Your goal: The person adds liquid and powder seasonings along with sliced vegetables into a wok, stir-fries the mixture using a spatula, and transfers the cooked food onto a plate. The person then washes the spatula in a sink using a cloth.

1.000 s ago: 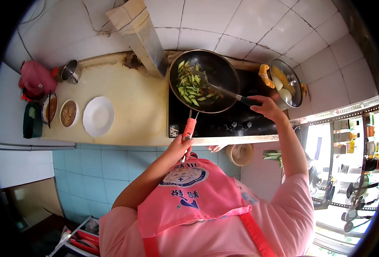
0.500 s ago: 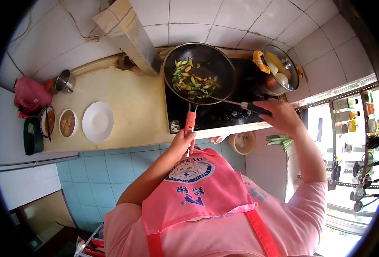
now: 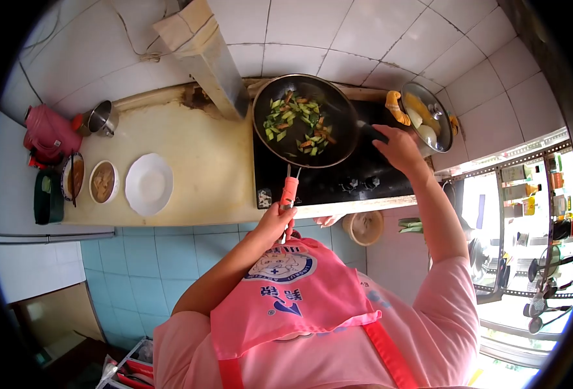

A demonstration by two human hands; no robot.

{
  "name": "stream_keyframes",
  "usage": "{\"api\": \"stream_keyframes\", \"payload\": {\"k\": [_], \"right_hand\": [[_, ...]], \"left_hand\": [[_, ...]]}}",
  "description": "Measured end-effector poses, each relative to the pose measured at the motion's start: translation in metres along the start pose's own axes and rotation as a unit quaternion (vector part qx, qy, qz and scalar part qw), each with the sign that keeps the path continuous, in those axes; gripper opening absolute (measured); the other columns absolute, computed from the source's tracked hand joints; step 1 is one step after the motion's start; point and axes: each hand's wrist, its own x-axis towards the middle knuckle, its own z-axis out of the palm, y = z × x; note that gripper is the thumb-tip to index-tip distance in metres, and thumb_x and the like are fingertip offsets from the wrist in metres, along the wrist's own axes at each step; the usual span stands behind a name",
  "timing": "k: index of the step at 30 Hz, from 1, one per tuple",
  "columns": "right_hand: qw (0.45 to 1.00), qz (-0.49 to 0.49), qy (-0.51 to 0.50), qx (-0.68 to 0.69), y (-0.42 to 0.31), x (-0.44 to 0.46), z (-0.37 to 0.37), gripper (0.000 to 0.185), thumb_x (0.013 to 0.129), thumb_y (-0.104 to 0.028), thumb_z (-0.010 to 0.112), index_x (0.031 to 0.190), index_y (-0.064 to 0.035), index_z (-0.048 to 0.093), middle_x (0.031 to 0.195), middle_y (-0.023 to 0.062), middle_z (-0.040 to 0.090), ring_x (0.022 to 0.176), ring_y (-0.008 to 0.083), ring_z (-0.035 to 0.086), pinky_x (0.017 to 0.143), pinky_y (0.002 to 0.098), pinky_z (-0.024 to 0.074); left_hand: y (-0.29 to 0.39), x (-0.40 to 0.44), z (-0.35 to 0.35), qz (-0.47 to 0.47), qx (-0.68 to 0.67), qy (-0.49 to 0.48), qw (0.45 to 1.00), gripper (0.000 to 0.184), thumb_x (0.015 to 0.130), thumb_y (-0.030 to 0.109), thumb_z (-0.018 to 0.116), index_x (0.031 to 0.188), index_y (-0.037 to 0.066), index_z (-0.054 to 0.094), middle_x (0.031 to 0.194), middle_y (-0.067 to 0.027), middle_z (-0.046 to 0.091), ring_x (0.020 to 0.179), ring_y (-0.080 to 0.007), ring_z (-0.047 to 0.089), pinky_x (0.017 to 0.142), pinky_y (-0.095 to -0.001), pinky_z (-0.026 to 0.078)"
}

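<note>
On the black stove sits a dark frying pan (image 3: 338,142), with chopped green vegetables (image 3: 286,117) and brownish strips lying in it. My left hand (image 3: 276,219) is closed around the pan's pink handle (image 3: 289,189) at the counter's front edge. The fingers of my right hand (image 3: 401,152) wrap the black handle of a spatula (image 3: 372,132) at the pan's right rim. Its metal end is hard to make out against the dark pan.
A glass-lidded pot (image 3: 429,117) with orange handle covers stands right of the pan. Left on the counter (image 3: 202,181) are a white plate (image 3: 149,185), a bowl of pale food (image 3: 103,182) and a metal pot (image 3: 103,118). A metal duct (image 3: 221,78) rises behind.
My right hand has moved up and left with the spatula, from below the pan's right side to its right rim. The vegetables are spread differently. My left hand keeps the pan handle.
</note>
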Motion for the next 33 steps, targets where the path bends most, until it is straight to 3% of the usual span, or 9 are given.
{"api": "stream_keyframes", "payload": {"k": [4, 6, 8, 11, 15, 17, 20, 24, 33], "right_hand": [[0.997, -0.045, -0.060, 0.018, -0.037, -0.004, -0.001, 0.044, 0.079, -0.014, 0.067, 0.122, -0.0083, 0.060, 0.104, 0.0170, 0.064, 0.098, 0.0365, 0.060, 0.087, 0.0398, 0.0474], [0.996, -0.076, -0.042, -0.001, -0.046, -0.017, -0.015, 0.042, 0.076, -0.011, 0.068, 0.118, -0.0126, 0.063, 0.093, 0.0131, 0.063, 0.088, 0.0329, 0.062, 0.080, 0.0417, 0.0481], [0.971, -0.184, -0.051, -0.144, -0.045, -0.027, -0.039, 0.039, 0.074, -0.008, 0.068, 0.112, -0.0158, 0.066, 0.087, 0.0098, 0.058, 0.078, 0.0298, 0.061, 0.070, 0.0401, 0.0494], [0.937, -0.267, -0.005, -0.224, -0.029, -0.037, -0.076, 0.036, 0.072, -0.005, 0.068, 0.106, -0.0173, 0.068, 0.081, 0.0070, 0.057, 0.072, 0.0266, 0.061, 0.065, 0.0397, 0.0488], [0.948, -0.236, 0.012, -0.214, -0.043, -0.058, -0.129, 0.034, 0.072, -0.004, 0.069, 0.102, -0.0182, 0.070, 0.078, 0.0054, 0.057, 0.071, 0.0259, 0.061, 0.065, 0.0396, 0.0489], [0.966, -0.136, -0.077, -0.204, -0.054, -0.068, -0.150, 0.032, 0.072, -0.006, 0.070, 0.101, -0.0193, 0.071, 0.078, 0.0053, 0.058, 0.072, 0.0267, 0.061, 0.067, 0.0390, 0.0494], [0.968, -0.126, -0.101, -0.193, -0.059, -0.068, -0.146, 0.032, 0.073, -0.007, 0.070, 0.103, -0.0198, 0.070, 0.079, 0.0052, 0.058, 0.073, 0.0270, 0.061, 0.067, 0.0386, 0.0498], [0.964, -0.154, -0.031, -0.215, -0.039, -0.045, -0.091, 0.032, 0.076, -0.007, 0.068, 0.106, -0.0188, 0.070, 0.087, 0.0048, 0.061, 0.078, 0.0251, 0.063, 0.067, 0.0370, 0.0505], [0.947, -0.180, -0.031, -0.263, -0.033, -0.044, -0.122, 0.035, 0.077, -0.004, 0.067, 0.108, -0.0195, 0.067, 0.081, 0.0072, 0.058, 0.074, 0.0280, 0.062, 0.065, 0.0396, 0.0508]], "left_hand": [[-0.003, 0.001, -0.001, 0.020, -0.006, -0.006, 1.000, 0.023, 0.095, 0.024, 0.056, 0.099, 0.005, 0.044, 0.068, -0.0030, 0.053, 0.046, -0.0116, 0.050, 0.041, -0.0270, 0.043], [-0.002, 0.001, -0.001, 0.015, -0.009, -0.006, 1.000, 0.026, 0.094, 0.024, 0.057, 0.100, 0.003, 0.043, 0.068, -0.0037, 0.053, 0.045, -0.0118, 0.049, 0.040, -0.0275, 0.043], [-0.002, 0.001, 0.000, 0.022, -0.014, -0.003, 1.000, 0.026, 0.094, 0.024, 0.057, 0.099, 0.003, 0.044, 0.068, -0.0035, 0.054, 0.045, -0.0118, 0.050, 0.039, -0.0272, 0.042], [-0.003, 0.001, -0.001, 0.007, 0.019, -0.003, 1.000, 0.022, 0.095, 0.024, 0.056, 0.102, 0.006, 0.044, 0.067, -0.0020, 0.053, 0.046, -0.0110, 0.049, 0.042, -0.0267, 0.042], [-0.004, 0.003, 0.001, -0.006, -0.006, -0.003, 1.000, 0.021, 0.095, 0.024, 0.056, 0.103, 0.007, 0.045, 0.067, -0.0017, 0.053, 0.047, -0.0106, 0.050, 0.041, -0.0265, 0.043], [-0.002, 0.003, 0.000, -0.013, -0.015, -0.010, 1.000, 0.021, 0.095, 0.023, 0.056, 0.104, 0.008, 0.045, 0.068, -0.0014, 0.053, 0.049, -0.0101, 0.050, 0.042, -0.0262, 0.043], [-0.006, 0.005, -0.002, -0.006, -0.024, -0.017, 1.000, 0.020, 0.095, 0.023, 0.056, 0.105, 0.009, 0.045, 0.068, -0.0011, 0.053, 0.049, -0.0098, 0.050, 0.042, -0.0262, 0.043], [-0.004, 0.003, 0.000, -0.003, -0.027, -0.020, 0.999, 0.020, 0.095, 0.023, 0.056, 0.105, 0.010, 0.045, 0.067, -0.0008, 0.052, 0.050, -0.0096, 0.050, 0.042, -0.0262, 0.043], [-0.007, 0.004, -0.001, 0.014, -0.033, -0.011, 0.999, 0.022, 0.095, 0.023, 0.056, 0.100, 0.005, 0.045, 0.069, -0.0032, 0.054, 0.048, -0.0114, 0.051, 0.039, -0.0278, 0.043]]}}
